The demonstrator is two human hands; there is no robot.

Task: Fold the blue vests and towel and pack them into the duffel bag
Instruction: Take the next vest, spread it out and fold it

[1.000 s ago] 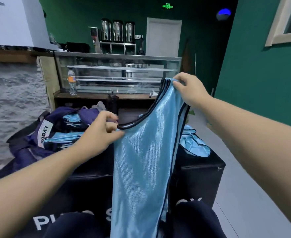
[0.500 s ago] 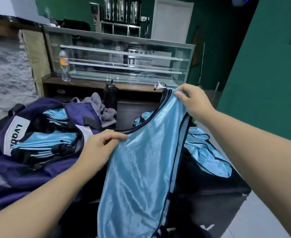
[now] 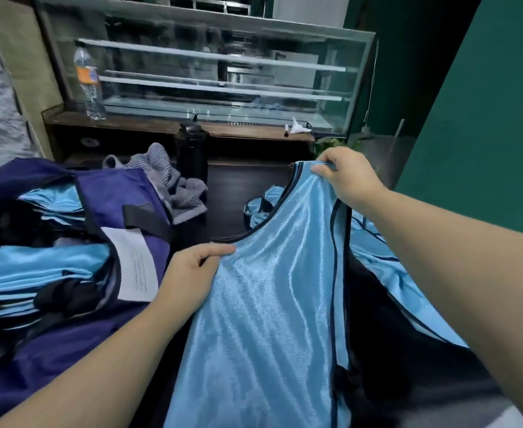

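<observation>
1. Currently both hands hold one blue vest [image 3: 266, 304] up over the dark table [image 3: 232, 193]: left hand [image 3: 192, 273] pinches the neckline edge, right hand [image 3: 346, 177] grips the top of the shoulder strap, fingers curled on fabric.
2. Vest looks light, limp and slick: shiny mesh-like satin with dark piping on its edges. Likely to slide and sag, so holding at the piped seams and shoulders seems best.
3. Duffel bag [image 3: 69, 344], purple soft fabric with a white label, sits open at the table's left side, folded blue vests [image 3: 38, 273] stacked inside.
4. Towel [image 3: 173, 183], grey striped and crumpled, lies at the far side just beyond the bag.
5. More loose vests [image 3: 390, 273] heaped at the right edge, unfolded.
6. Plastic bottle [image 3: 90, 84] stands on the counter behind.
</observation>
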